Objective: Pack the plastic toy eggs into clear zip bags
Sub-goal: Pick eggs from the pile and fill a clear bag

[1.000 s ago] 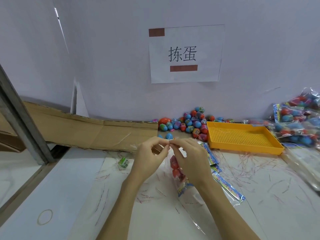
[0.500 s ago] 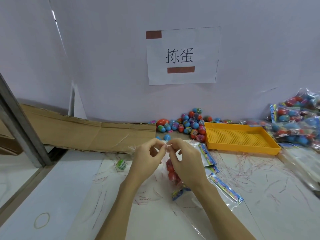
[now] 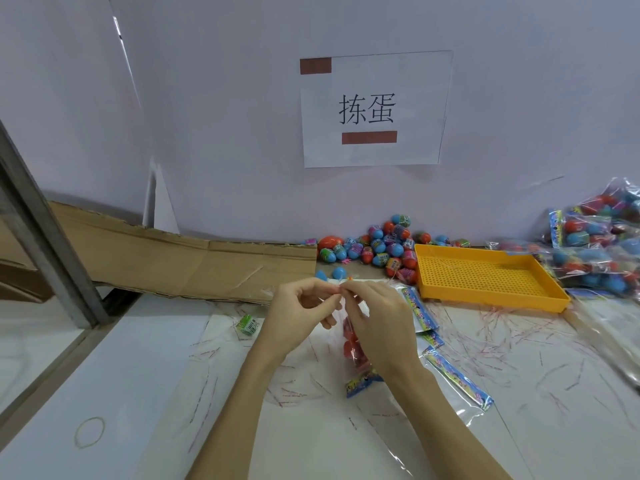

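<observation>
Clear bag [image 3: 356,344] with red eggs [image 3: 351,341] inside hangs above the table [image 3: 138,358], held at its top edge. Left hand [image 3: 294,320] and right hand [image 3: 377,327] meet there, fingertips curled tight and pinching the bag's mouth together. Behind them lie loose eggs [image 3: 381,247], beside a yellow tray [image 3: 485,275].

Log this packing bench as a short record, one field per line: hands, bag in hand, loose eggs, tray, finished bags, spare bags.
left hand: pinches the top edge of the bag
right hand: pinches the same edge, fingertips meeting the left's
bag in hand: clear, red eggs inside
loose eggs: heaped against the wall
tray: yellow, perforated, right of the heap
finished bags: piled at far right
spare bags: flat on the table beside the right forearm
</observation>
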`<state>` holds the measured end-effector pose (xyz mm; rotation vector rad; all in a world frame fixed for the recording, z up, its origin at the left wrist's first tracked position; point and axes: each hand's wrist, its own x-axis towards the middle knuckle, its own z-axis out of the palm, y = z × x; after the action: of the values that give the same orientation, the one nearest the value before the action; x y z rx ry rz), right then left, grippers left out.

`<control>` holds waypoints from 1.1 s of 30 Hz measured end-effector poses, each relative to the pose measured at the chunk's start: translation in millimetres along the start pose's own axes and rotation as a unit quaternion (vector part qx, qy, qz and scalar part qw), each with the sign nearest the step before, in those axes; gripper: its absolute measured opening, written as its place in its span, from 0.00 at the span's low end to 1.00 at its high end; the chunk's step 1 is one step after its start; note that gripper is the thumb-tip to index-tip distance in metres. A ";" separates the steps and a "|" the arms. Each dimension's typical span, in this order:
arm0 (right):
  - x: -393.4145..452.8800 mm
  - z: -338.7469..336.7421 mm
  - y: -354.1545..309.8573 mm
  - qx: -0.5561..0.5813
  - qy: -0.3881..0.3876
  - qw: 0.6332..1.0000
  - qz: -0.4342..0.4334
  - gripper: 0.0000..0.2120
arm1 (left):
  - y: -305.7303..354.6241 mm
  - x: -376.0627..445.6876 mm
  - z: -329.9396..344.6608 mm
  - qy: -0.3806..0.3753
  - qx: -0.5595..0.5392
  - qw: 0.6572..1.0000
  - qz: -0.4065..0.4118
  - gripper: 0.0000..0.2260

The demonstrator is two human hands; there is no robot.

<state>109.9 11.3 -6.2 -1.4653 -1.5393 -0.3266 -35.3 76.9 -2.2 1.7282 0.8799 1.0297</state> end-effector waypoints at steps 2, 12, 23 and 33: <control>0.2 0.3 0.5 -0.003 -0.002 1.000 0.003 0.06 | -0.7 -0.6 2.4 0.007 0.015 1.000 0.000 0.05; -1.8 6.8 2.1 0.057 -0.051 0.990 0.115 0.02 | 0.9 -0.4 8.5 0.019 0.077 0.997 0.015 0.04; 2.4 -0.9 9.8 0.051 -0.100 0.991 0.070 0.03 | -0.8 -2.6 5.2 0.019 0.121 0.992 0.036 0.05; 11.1 -13.7 21.4 0.071 -0.027 0.986 0.147 0.06 | -3.8 -0.5 -3.7 0.059 0.143 0.988 0.016 0.06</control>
<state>136.6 13.3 0.7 -1.5717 -1.3335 -0.0025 -39.4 79.0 -4.9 1.9390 1.1232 1.0754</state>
